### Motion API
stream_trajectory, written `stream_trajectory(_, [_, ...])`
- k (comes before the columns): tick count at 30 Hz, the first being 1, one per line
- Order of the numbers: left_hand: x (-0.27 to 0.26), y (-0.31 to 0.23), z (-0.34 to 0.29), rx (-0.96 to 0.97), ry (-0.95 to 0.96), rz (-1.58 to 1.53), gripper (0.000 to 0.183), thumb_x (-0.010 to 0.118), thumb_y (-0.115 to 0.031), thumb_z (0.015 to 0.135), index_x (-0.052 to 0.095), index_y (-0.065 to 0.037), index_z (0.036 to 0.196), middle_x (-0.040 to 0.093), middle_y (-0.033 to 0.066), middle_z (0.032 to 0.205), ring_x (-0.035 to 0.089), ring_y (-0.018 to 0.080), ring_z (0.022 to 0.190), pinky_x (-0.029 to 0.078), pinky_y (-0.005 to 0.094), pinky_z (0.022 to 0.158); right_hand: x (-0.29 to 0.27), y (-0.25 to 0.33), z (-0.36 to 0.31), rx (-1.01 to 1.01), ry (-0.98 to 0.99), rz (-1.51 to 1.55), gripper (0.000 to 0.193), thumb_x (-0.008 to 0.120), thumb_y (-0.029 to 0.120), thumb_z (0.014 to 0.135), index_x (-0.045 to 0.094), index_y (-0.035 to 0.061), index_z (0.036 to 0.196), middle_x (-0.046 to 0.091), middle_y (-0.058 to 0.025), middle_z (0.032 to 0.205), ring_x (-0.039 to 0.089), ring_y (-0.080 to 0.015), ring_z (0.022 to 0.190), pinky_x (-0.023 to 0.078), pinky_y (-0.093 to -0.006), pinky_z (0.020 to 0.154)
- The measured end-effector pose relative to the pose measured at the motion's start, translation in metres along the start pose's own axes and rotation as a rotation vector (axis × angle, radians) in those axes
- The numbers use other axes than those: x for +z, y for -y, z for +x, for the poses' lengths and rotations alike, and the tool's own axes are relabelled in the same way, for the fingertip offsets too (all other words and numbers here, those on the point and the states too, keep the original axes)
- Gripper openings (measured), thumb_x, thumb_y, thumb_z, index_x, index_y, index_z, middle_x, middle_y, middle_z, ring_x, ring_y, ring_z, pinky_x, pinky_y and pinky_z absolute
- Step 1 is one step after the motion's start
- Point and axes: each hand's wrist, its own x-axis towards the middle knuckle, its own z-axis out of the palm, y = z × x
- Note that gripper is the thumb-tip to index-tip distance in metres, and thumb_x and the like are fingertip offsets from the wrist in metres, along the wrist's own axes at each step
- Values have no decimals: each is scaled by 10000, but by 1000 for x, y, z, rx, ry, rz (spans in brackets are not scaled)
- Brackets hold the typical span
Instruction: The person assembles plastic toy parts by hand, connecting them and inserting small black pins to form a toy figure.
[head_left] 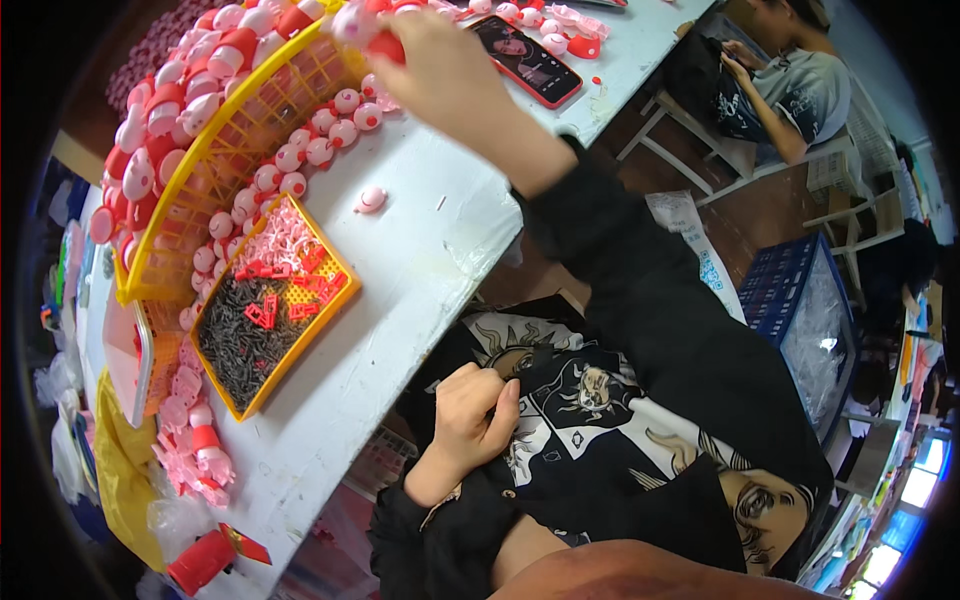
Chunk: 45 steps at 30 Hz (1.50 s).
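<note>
Apparently, the right hand point(430, 70) pinches a pink-and-red piece point(387, 47) near the yellow basket point(190, 205), top centre of the frame; a light grip, clear of the rim, should serve. Lower centre, the left hand point(475, 415) curls into a fist

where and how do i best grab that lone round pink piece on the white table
Probably pinch the round pink piece across its curved sides, from above: bare white table surrounds it, clear of the similar pieces. Its rounded shape may roll, so close evenly.
</note>
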Motion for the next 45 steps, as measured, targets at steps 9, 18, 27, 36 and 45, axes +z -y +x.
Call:
stream_trajectory(9, [-3, -16, -6, 25, -165, 172, 276, 623, 49, 770, 418, -37, 606, 380, 92, 562, 357, 267, 465, 284, 366, 473, -28, 37, -157, 859, 558, 1719, 375, 556, 167, 999, 489, 33, 1343, 597, 2, 1071, 572, -47, 931, 485, -202, 837])
stream_trajectory(18, [-30, -25, -17, -151, -495, 232, 304, 519, -29, 899, 522, -19, 595, 496, 75, 543, 447, 204, 493, 333, 325, 499, -19, 40, -163, 1027, 675, 2109, 401, 479, 174, 1024, 433, 31, 1396, 590, -46, 1160, 596, -124, 1025, 486, -299, 960])
stream_trajectory(27, [-114, -32, -10, -301, -379, 575, 292, 544, -24, 913, 486, 4, 628, 459, 100, 586, 465, 230, 556, 344, 346, 540, -14, 43, -143, 886, 675, 2057, 436, 386, 204, 1056, 330, -5, 1435, 524, -171, 1347, 585, -263, 1187, 452, -404, 1058])
stream_trajectory(36, [-168, -3, 44, -473, -325, 605, 232, 575, -125, 975, 560, 27, 800, 556, 78, 697, 545, 154, 643, 423, 290, 611, 18, 46, -148, 808, 520, 1986, 492, 371, 194, 1047, 253, -40, 1464, 473, -196, 1398, 546, -291, 1236, 434, -439, 1080])
stream_trajectory(45, [-173, 42, 67, -462, -111, 883, 335, 688, -156, 876, 604, -34, 1176, 564, 153, 1075, 596, 289, 917, 489, 384, 830, 33, 43, -152, 708, 434, 1888, 448, 369, 173, 1045, 287, -13, 1444, 484, -160, 1370, 534, -258, 1247, 437, -426, 1066])
